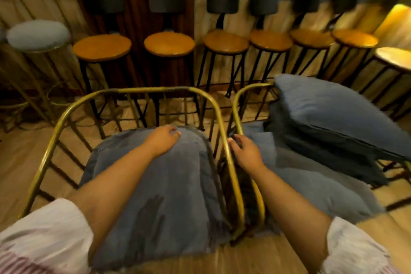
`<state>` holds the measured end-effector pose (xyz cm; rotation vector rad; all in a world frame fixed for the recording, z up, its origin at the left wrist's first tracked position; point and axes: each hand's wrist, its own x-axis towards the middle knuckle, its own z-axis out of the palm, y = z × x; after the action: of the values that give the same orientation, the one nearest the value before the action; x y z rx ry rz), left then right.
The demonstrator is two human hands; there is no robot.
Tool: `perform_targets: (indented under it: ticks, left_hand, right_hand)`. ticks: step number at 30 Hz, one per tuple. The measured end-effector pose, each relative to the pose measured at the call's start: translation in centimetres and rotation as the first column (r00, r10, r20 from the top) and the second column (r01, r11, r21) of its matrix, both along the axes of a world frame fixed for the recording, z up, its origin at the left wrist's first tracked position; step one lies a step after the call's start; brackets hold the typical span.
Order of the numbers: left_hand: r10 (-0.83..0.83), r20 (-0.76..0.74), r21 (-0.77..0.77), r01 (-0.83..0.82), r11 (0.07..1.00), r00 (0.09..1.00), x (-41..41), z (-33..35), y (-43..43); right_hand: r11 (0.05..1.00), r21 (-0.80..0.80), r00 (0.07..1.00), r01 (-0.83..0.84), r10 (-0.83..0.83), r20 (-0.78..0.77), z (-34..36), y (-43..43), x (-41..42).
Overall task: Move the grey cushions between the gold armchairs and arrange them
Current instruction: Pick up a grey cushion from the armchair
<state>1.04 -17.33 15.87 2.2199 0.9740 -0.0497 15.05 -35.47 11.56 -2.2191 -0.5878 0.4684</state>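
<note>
Currently left gold armchair (73, 107) holds one grey cushion (169, 184); right gold armchair (239, 104) holds a stack of grey cushions (333, 118). Left hand (163, 140) lies flat, fingers spread, on the single cushion. Right hand (245, 151) pinches a cushion corner just beside the right armrest.

Two gold armchairs are standing side by side, the left armchair (66, 113) and the right armchair (239, 104). A grey cushion (169, 184) is lying on the left seat, and the left hand (163, 140) is pressing flat on its far end, fingers spread. The right hand (245, 151) is curling around something dark just beside the right armchair's rail; blur is hiding what. Stacked cushions (333, 118) are leaning on the right seat. A row of wooden stools (169, 43) is lining the wall behind.
</note>
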Motion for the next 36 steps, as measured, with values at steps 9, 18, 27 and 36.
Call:
perform_targets:
  ticks: [9, 18, 27, 36]
  left_hand:
    - [-0.130, 0.173, 0.107, 0.113, 0.988, 0.976, 15.2, 6.6, -15.9]
    - [-0.147, 0.211, -0.039, 0.158, 0.987, 0.966, 29.9, 6.5, -28.5]
    - [0.026, 0.180, -0.114, -0.006, 0.993, 0.983, 41.5, 5.2, -26.3]
    - [0.227, 0.126, -0.110, -0.214, 0.971, 0.966, 55.4, -2.1, -19.0]
  right_hand:
    - [0.973, 0.180, 0.985, 0.144, -0.159, 0.069, 7.1, -17.0, 11.4]
    - [0.944, 0.161, 0.955, 0.287, -0.296, 0.031, 7.3, -30.9, 26.1]
    - [0.901, 0.087, 0.902, 0.424, -0.413, -0.123, 5.2, -31.9, 39.6]
    - [0.883, -0.068, 0.854, 0.464, -0.466, -0.231, -1.0, -27.2, 53.3]
